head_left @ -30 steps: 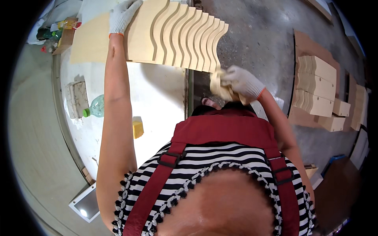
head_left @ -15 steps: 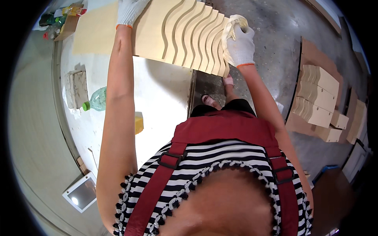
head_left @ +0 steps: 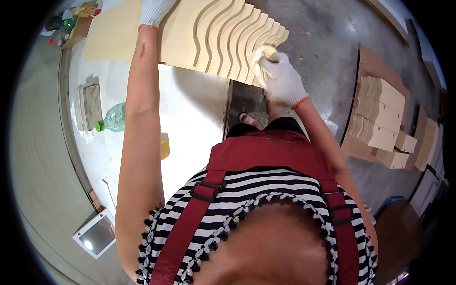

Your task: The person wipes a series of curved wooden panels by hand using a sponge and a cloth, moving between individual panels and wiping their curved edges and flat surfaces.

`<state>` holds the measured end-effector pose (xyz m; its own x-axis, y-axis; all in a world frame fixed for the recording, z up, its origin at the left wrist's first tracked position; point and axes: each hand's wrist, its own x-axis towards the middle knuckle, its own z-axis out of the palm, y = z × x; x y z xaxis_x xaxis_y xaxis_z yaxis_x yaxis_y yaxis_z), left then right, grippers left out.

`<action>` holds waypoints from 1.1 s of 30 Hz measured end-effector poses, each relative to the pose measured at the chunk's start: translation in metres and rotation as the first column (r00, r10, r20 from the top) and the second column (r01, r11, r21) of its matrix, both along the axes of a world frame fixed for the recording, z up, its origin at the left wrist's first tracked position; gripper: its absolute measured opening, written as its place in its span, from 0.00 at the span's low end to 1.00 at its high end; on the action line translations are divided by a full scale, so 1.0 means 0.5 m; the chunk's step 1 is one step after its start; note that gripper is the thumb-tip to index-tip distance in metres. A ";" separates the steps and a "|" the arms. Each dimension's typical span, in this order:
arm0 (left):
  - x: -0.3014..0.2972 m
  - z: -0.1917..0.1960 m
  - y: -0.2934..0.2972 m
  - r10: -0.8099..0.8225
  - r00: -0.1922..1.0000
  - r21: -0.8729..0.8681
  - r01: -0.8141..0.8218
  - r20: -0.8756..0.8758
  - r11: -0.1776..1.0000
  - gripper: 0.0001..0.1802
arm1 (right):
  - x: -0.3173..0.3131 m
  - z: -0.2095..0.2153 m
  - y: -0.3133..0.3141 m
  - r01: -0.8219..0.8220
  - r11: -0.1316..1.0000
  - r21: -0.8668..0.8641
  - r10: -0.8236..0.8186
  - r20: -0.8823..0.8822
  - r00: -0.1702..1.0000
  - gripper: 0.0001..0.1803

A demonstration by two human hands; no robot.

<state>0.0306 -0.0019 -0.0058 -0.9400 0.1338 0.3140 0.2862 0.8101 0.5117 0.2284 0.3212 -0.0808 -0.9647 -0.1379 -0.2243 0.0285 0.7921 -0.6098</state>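
Note:
A stack of pale wooden panels with wavy stepped edges (head_left: 223,38) lies on the white worktable (head_left: 190,109) and overhangs its right edge. My left hand (head_left: 154,12), in a white glove, rests flat on the top panel near the frame's upper edge. My right hand (head_left: 282,80), also gloved, grips a crumpled yellowish cloth (head_left: 263,59) pressed against the wavy edges at the near right corner of the stack.
A green plastic bottle (head_left: 111,121), a yellow block (head_left: 164,145) and a grey slab (head_left: 90,107) lie on the table's left part. More stacked wooden pieces (head_left: 380,118) sit on the concrete floor to the right. A small white-framed screen (head_left: 95,235) lies at lower left.
My right hand went from beside the table up to the stack's far right edge, then drew back down along the wavy edges toward me with the cloth. My left hand stayed on the top panel.

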 end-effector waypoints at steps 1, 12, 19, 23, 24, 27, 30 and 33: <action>-0.001 0.002 0.001 -0.006 1.000 -0.004 0.006 0.002 1.000 0.16 | 0.017 -0.011 0.019 -0.112 0.994 0.011 0.113 -0.042 0.993 0.18; 0.026 0.031 0.031 0.020 0.999 -0.009 -0.020 0.041 1.000 0.16 | -0.127 -0.008 0.111 0.114 0.861 -0.496 -0.212 -0.146 0.966 0.27; 0.025 0.009 0.012 0.018 1.000 -0.007 -0.018 -0.006 1.000 0.15 | -0.110 -0.041 -0.045 0.232 0.966 -0.111 -0.254 -0.263 0.931 0.26; 0.020 0.018 0.019 0.061 0.996 0.004 -0.062 0.066 0.998 0.16 | -0.056 -0.038 -0.037 0.029 0.975 -0.219 -0.078 -0.219 0.973 0.24; 0.019 0.020 0.022 0.062 0.996 0.017 -0.063 0.070 0.998 0.16 | -0.052 -0.025 -0.030 -0.054 0.959 -0.278 -0.001 -0.191 0.982 0.24; 0.012 0.014 0.013 0.061 0.997 0.025 -0.063 0.054 0.998 0.16 | -0.051 0.025 0.021 -0.474 0.875 -0.097 0.442 -0.239 0.864 0.20; 0.012 0.013 0.017 0.062 0.998 -0.034 -0.061 0.020 0.998 0.16 | 0.004 0.017 0.048 -0.712 0.701 0.052 0.693 -0.285 0.662 0.08; 0.014 0.004 0.004 0.047 0.999 -0.080 -0.047 -0.006 0.996 0.16 | 0.089 0.046 0.058 -0.429 0.836 -0.342 0.515 0.219 0.829 0.19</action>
<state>0.0375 0.0003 -0.0040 -0.9444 0.1145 0.3081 0.2491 0.8609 0.4437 0.2728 0.3501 -0.0580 -0.6597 -0.6545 -0.3694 -0.0972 0.5617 -0.8216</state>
